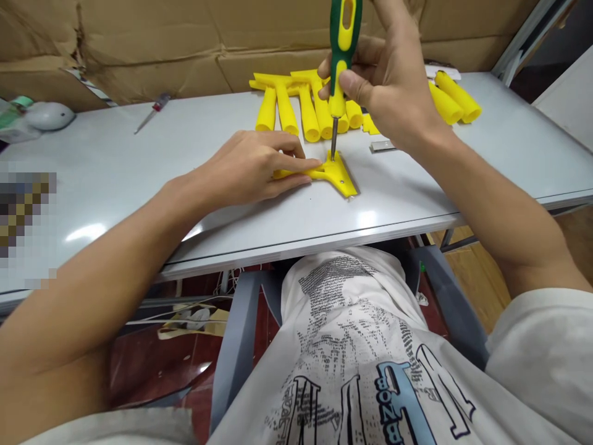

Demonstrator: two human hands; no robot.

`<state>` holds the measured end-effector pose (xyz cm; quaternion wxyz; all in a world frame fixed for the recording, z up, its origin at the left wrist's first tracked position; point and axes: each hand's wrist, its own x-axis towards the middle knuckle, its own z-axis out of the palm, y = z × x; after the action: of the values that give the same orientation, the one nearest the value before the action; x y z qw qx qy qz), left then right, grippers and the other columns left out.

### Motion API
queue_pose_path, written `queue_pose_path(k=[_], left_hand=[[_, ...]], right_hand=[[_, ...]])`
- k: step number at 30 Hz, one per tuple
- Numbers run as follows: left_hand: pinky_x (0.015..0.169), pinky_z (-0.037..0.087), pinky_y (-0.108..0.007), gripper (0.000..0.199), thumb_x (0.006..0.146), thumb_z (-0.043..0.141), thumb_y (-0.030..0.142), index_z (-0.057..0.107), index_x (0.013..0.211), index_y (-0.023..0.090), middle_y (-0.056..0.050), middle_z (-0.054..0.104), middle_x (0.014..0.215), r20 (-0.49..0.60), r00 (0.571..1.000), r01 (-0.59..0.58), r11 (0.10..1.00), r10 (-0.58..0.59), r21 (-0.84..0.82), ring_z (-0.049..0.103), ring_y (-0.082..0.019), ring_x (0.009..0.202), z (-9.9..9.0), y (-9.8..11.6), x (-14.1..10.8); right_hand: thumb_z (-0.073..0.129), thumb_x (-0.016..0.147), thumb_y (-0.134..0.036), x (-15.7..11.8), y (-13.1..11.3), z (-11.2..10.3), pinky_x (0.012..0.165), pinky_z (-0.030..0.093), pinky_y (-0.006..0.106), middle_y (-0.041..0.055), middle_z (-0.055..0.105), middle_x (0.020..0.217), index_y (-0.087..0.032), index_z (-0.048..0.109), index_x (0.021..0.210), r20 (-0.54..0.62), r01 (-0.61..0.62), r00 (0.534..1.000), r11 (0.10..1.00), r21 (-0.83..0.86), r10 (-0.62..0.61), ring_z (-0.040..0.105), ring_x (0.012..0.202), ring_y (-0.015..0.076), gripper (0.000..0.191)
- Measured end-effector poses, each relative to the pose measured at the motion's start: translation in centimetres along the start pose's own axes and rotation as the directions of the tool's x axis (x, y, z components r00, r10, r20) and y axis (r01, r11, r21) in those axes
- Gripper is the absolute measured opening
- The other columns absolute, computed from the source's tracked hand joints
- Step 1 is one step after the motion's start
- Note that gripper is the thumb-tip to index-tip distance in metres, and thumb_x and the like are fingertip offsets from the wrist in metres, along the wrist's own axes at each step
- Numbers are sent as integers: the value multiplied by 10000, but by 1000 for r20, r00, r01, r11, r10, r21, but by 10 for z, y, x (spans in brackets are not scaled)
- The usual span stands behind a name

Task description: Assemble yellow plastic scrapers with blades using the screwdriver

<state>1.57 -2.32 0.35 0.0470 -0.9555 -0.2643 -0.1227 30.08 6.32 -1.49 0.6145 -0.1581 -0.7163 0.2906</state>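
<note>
A yellow plastic scraper [340, 176] lies flat on the table, its wide head pointing right with a thin blade edge along it. My left hand [264, 165] is closed round the scraper's handle and presses it to the tabletop. In my right hand [389, 80] is a green and yellow screwdriver [340, 68], held upright with the fingers round its lower grip. The screwdriver's tip meets the scraper head near its upper screw hole. A second hole with a metallic spot shows lower on the head.
Several yellow scraper handles [287, 111] lie behind my hands, with more yellow handles [456, 99] at the right. A small metal blade [382, 146] rests near my right wrist. Farther left are a red-handled screwdriver [152, 111] and a white rounded object [50, 115]. Cardboard [162, 43] lines the back.
</note>
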Motion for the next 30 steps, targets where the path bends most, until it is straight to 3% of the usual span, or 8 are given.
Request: queue_pose_path(k=[3,6,9,13,17,19,24,30], left_hand=[[809,534,-402,581,1238,436,693,848,1515,392,-94,856,1181,-17,1000,-22,999,22,29,777,-278,984,1,0,0],[785,510,-401,639,1251,390,714,856,1502,355,-92,858,1173,-30,999,-38,998,40,57,765,-265,966,1,1,0],[789,492,-383,659,1263,355,730,836,1527,366,-72,853,1198,-16,999,-37,996,38,77,743,-237,974,1,2,0],[759,468,-381,784,1256,292,784,861,1495,300,-90,849,1175,-53,995,-75,994,79,80,730,-230,930,1,2,0],[756,473,-369,772,1247,299,802,860,1495,334,-81,855,1174,-68,994,-79,994,84,77,741,-226,927,4,0,0],[754,481,-368,757,1245,312,801,864,1490,344,-81,858,1172,-66,995,-75,994,80,76,750,-231,929,4,-1,0],[785,529,-394,588,1225,453,778,864,1469,435,-68,857,1173,-54,998,-24,1000,24,-13,789,-264,970,3,-2,0],[831,555,-378,578,1251,441,732,839,1505,398,-55,851,1215,-32,999,-9,1000,10,12,769,-241,1024,2,1,-2]], right_hand=[[718,826,-256,-2,-8,2,1001,792,452,82,361,1853,-310,397,1506,97,17,995,1000,-5,-16,757,1244,236,754],[685,817,-331,-2,-6,6,971,782,423,61,398,1828,-333,333,1558,64,32,998,999,-40,-29,740,1158,204,820],[660,813,-471,-2,1,10,904,750,397,50,410,1798,-326,357,1437,36,59,998,995,-76,-57,708,1112,188,709],[634,858,-556,-3,-3,9,949,733,416,75,572,1615,-316,358,1450,77,62,995,997,-46,-58,717,1127,201,695],[725,842,-532,-1,-8,2,946,755,428,42,570,1665,-349,434,1440,111,39,993,995,-89,-29,760,1152,229,690],[720,866,-509,0,-5,0,908,765,434,56,555,1680,-333,474,1404,113,90,990,995,-43,-85,780,1143,235,616],[692,899,-382,-1,9,0,881,774,409,66,664,1367,-302,509,1354,115,217,968,974,66,-223,787,1071,216,498],[698,990,-463,5,21,3,931,751,385,38,655,1361,-359,408,1506,154,158,977,987,-38,-150,745,1121,206,601]])
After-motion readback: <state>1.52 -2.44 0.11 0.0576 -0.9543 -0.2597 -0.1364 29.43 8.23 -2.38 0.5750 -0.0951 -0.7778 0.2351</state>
